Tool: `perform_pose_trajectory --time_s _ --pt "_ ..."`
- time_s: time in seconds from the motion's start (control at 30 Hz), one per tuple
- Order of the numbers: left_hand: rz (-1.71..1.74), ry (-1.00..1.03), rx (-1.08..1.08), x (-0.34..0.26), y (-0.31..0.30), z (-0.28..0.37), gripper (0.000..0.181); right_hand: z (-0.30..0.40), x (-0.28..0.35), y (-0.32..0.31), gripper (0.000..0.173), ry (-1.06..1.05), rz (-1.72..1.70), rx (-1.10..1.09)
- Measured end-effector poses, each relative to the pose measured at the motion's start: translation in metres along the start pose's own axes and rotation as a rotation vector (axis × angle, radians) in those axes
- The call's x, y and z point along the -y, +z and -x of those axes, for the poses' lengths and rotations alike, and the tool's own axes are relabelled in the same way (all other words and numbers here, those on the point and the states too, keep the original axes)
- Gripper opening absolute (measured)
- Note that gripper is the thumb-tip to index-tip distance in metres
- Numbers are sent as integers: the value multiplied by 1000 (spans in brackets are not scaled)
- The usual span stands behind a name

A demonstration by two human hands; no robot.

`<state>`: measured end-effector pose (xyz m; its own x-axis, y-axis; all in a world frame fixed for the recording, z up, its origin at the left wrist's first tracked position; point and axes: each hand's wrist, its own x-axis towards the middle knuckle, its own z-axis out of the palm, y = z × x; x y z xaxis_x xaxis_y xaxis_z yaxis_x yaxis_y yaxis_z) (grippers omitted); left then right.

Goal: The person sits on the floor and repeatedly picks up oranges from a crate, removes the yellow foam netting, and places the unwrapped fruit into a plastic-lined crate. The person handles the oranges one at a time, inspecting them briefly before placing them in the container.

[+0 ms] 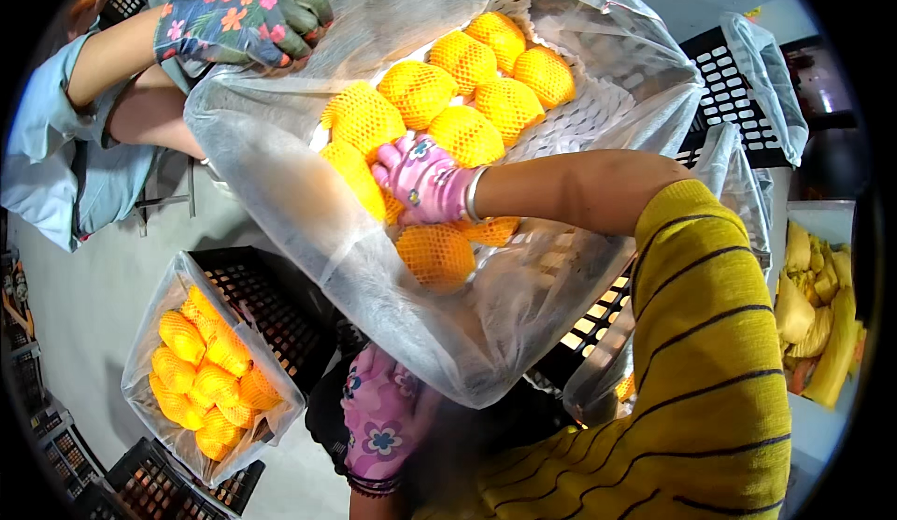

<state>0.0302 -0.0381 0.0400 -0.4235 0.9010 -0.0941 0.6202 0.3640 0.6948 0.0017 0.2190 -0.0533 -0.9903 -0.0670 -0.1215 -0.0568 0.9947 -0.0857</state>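
Note:
My right hand [426,178], in a pink floral glove, reaches into a crate lined with a translucent sheet [280,162]. Its fingers are on a fruit in yellow foam netting [354,178] at the left of the group; whether they grip it is unclear. Several more netted fruits [418,94] lie beyond it, and one [436,252] sits just nearer to me. White foam netting [567,117] lies along the crate's right part. My left hand [385,411], in a matching glove, is below the crate's near edge, its fingers partly hidden by the liner.
Across at upper left, a co-worker's hand in a dark floral glove [242,26] rests at the liner's edge. A lined black crate [270,310] of netted fruits [203,380] stands at lower left. More black crates [729,92] are at right, beside a container of yellowish pieces [816,317].

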Motion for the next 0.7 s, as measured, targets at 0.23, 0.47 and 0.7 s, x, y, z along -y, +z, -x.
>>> perform_pose_trajectory --time_s 0.23,0.47,0.7 --pt "-22 25 -3 4 0 4 35 -2 -4 -2 65 -18 21 9" --pt "6 37 -52 2 -6 5 23 3 -11 -14 66 -8 45 85" --pt "-1 32 -73 2 -6 6 22 -5 -25 -19 72 -63 43 258"
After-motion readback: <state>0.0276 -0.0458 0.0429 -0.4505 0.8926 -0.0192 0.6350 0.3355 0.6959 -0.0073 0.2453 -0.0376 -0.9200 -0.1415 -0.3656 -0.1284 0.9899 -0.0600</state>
